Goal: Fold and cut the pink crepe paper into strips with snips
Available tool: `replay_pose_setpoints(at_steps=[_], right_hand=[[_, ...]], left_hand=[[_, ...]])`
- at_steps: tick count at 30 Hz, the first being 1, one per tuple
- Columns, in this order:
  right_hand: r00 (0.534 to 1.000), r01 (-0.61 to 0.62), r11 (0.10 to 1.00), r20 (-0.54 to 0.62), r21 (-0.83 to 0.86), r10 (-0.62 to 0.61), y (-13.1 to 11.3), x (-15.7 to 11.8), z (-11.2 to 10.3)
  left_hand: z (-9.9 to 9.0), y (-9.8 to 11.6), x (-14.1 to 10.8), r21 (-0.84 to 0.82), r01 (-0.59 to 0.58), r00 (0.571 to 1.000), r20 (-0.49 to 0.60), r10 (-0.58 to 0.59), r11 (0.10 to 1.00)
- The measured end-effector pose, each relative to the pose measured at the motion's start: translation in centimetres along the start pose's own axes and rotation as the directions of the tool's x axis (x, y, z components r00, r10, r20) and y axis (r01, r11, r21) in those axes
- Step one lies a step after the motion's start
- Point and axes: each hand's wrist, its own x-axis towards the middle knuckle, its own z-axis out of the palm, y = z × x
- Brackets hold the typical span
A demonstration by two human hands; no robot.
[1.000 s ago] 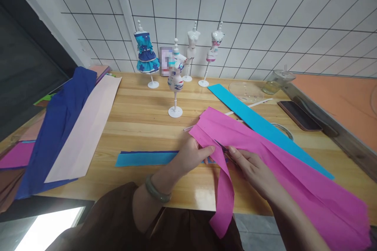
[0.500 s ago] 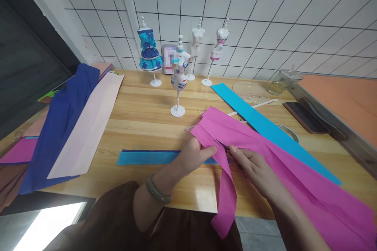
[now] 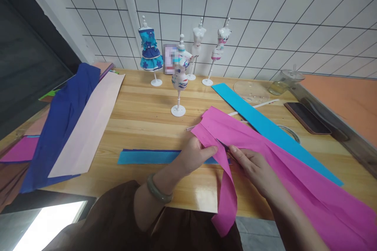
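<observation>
A large pink sheet (image 3: 282,168) runs from the middle of the table to the lower right. Its partly separated strip (image 3: 228,200) hangs past the table's front edge. My left hand (image 3: 196,155) is closed on the pink sheet, thumb on top, left of the cut. Dark scissors (image 3: 224,146) have their blades at the pink sheet, and my right hand (image 3: 249,164) is closed round their handles, which are mostly hidden. Beneath my left hand and wrist lies a blue strip (image 3: 147,157), partly covered.
Small dress forms stand at the back, the nearest (image 3: 179,78) at centre. A bright blue strip (image 3: 265,125), a phone (image 3: 308,117) and a lidded cup (image 3: 284,82) lie or stand right. Dark blue (image 3: 63,113) and pale pink sheets (image 3: 91,125) lie left.
The whole view has shifted very slightly. Both hands, the scissors and the pink sheet keep nearly the same positions.
</observation>
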Motion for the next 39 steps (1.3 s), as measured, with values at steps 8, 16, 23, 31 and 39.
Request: replay_pose_setpoints(at_steps=[8, 16, 23, 31, 39], right_hand=[[1.0, 0.005, 1.0, -0.002, 0.02, -0.005, 0.5, 0.4, -0.1], [0.999, -0.008, 0.998, -0.035, 0.059, 0.01, 0.5, 0.3, 0.0], [1.0, -0.016, 0.999, -0.021, 0.04, 0.016, 0.2, 0.3, 0.2], [0.997, 0.024, 0.995, -0.069, -0.1, -0.031, -0.5, 0.4, 0.6], [0.997, 0.018, 0.986, -0.075, -0.166, -0.031, -0.3, 0.9, 0.6]], left_hand=[[0.0, 0.2, -0.1, 0.016, 0.013, 1.0, -0.017, -0.013, 1.0], [0.1, 0.5, -0.1, -0.031, 0.021, 0.999, -0.024, -0.022, 0.999], [-0.4, 0.4, 0.3, -0.144, 0.004, 0.99, -0.14, -0.025, 0.99], [-0.5, 0.2, 0.4, -0.193, 0.001, 0.977, -0.211, -0.043, 0.981], [-0.7, 0.2, 0.5, -0.19, -0.055, 0.954, -0.3, -0.004, 0.98]])
